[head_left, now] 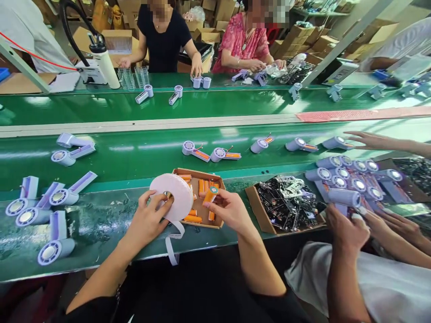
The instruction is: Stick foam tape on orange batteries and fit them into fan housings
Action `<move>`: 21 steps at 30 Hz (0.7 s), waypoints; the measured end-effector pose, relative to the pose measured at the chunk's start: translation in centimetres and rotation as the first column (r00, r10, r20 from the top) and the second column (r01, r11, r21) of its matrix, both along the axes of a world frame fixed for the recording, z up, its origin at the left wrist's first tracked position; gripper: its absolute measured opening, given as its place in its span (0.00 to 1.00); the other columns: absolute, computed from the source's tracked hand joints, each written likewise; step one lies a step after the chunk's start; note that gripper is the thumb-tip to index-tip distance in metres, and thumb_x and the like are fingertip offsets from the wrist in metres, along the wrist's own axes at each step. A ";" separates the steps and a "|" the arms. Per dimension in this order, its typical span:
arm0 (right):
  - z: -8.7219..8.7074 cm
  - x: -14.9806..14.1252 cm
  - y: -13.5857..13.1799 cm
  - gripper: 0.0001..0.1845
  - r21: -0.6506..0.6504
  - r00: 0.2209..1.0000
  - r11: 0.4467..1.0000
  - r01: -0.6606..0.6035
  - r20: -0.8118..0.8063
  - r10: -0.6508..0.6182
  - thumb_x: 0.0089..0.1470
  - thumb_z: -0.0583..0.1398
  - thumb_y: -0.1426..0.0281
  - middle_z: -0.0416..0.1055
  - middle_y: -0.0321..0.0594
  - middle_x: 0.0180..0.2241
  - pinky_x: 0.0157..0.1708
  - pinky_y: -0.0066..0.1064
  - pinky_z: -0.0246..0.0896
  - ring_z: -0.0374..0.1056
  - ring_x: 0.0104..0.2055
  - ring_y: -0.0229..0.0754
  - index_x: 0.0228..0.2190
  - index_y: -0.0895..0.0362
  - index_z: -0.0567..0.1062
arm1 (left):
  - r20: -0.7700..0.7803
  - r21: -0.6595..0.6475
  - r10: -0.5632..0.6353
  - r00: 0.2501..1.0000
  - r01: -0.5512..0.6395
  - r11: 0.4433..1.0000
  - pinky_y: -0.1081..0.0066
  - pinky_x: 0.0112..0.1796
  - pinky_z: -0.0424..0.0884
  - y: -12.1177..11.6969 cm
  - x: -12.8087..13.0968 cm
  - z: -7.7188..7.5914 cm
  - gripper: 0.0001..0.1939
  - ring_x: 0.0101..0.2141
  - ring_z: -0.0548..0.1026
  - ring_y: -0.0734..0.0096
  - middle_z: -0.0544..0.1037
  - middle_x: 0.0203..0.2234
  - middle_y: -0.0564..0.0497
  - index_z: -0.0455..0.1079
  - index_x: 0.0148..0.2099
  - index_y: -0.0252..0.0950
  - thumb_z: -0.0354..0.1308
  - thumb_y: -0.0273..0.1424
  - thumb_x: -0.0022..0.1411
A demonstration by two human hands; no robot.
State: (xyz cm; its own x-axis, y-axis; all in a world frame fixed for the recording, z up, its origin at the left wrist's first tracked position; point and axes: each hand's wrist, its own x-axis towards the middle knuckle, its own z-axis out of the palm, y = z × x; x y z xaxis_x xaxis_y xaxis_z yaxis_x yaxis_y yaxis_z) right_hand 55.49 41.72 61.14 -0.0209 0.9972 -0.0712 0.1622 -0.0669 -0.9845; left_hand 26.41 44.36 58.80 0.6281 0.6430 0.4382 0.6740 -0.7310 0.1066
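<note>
My left hand (148,217) grips a white roll of foam tape (175,194), fingers hooked through its core, with a loose strip (171,249) hanging off the table edge. My right hand (226,206) pinches an orange battery cell (210,195) upright between thumb and fingers. Both hands hover over a small cardboard box (218,220) that holds several more orange cells.
Lilac handheld fan bodies lie at my left (50,202) and along the green conveyor (215,152). A box of black parts (286,204) sits to the right. A neighbour's hands (346,226) hold a fan beside a pile of fans (346,177). Two people work across the belt.
</note>
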 end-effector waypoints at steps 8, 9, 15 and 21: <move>0.2 -0.8 -0.8 0.26 0.298 0.932 0.926 0.233 0.203 -0.300 0.44 0.77 0.46 0.78 0.38 0.25 0.28 0.31 0.71 0.72 0.26 0.41 0.31 0.55 0.82 | -0.081 0.035 0.010 0.997 -0.007 0.999 0.55 0.60 0.67 -0.5 0.3 0.5 0.26 0.57 0.68 0.47 0.81 0.52 0.42 0.76 0.62 0.38 0.67 0.24 0.62; 0.1 -1.2 -1.0 0.26 0.322 0.923 0.917 0.235 0.221 -0.315 0.45 0.77 0.46 0.78 0.38 0.25 0.29 0.31 0.70 0.71 0.26 0.41 0.31 0.55 0.82 | -0.084 0.036 0.014 0.996 -0.011 0.999 0.56 0.59 0.67 -0.5 0.4 0.5 0.26 0.57 0.68 0.48 0.81 0.52 0.43 0.76 0.62 0.38 0.67 0.24 0.62; -1.7 -2.1 -1.3 0.25 0.149 0.984 0.975 0.166 0.040 -0.174 0.42 0.79 0.50 0.81 0.40 0.30 0.35 0.34 0.76 0.76 0.32 0.45 0.34 0.55 0.83 | -0.100 0.077 -0.012 0.995 0.020 0.997 0.54 0.58 0.66 -0.2 0.7 1.0 0.24 0.50 0.70 0.52 0.83 0.53 0.46 0.76 0.62 0.39 0.65 0.23 0.65; -0.2 0.5 0.1 0.26 -0.132 0.910 0.980 -0.150 -0.405 0.085 0.43 0.78 0.60 0.84 0.42 0.39 0.51 0.44 0.79 0.82 0.43 0.50 0.44 0.56 0.85 | -0.084 0.208 -0.109 0.990 0.125 0.970 0.49 0.56 0.64 0.0 1.1 3.2 0.22 0.44 0.72 0.54 0.84 0.52 0.49 0.74 0.63 0.41 0.62 0.24 0.69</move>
